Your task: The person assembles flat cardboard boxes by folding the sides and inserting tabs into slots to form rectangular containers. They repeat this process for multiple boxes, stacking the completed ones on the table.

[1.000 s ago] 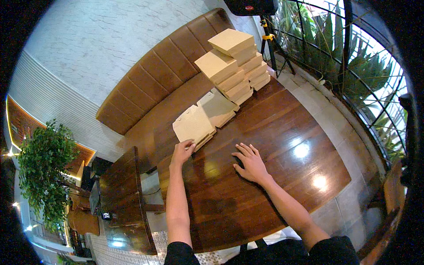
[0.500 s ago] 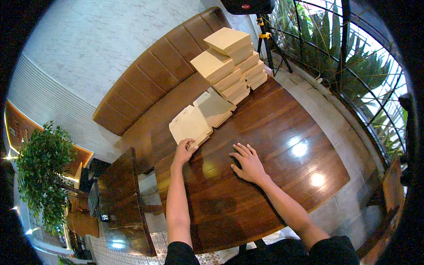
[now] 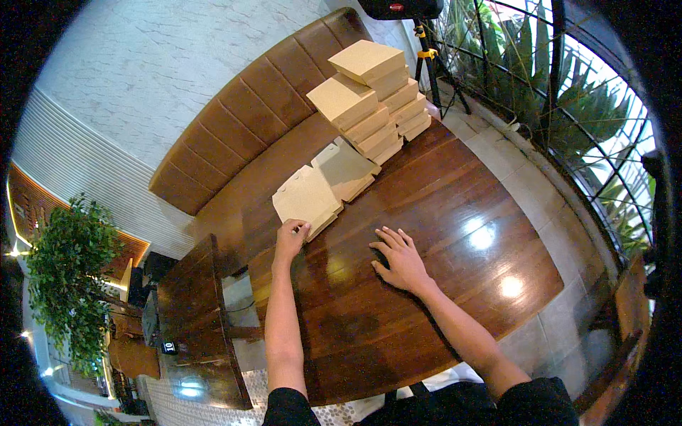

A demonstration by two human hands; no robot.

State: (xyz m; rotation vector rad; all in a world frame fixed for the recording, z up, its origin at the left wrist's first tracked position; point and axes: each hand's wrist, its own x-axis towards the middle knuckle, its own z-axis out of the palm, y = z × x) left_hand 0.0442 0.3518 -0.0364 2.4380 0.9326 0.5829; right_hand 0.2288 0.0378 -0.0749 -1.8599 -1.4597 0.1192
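A stack of flattened cardboard boxes (image 3: 307, 193) lies on the brown wooden table (image 3: 355, 312), and my left hand (image 3: 292, 236) is at its near left corner. The fingers are curled and pinched on the edge of the top flattened box; how much they grip is partly hidden. My right hand (image 3: 401, 261) rests on the tabletop to the right, palm down with fingers spread, holding nothing. Beside the first stack lies a second one of flattened cardboard boxes (image 3: 346, 169), with slots along its edges. Farther back, folded closed cardboard boxes (image 3: 344, 103) rise in several uneven piles.
Behind the table runs a padded brown bench (image 3: 249, 117). A black tripod stand (image 3: 426, 64) is beyond the boxes. A barred window (image 3: 554, 85) is at right. Another dark table (image 3: 188, 305) and a leafy plant (image 3: 74, 284) are at left.
My left hand has shifted slightly left and its fingers have curled in more at the flattened box's corner. The right hand stays in place.
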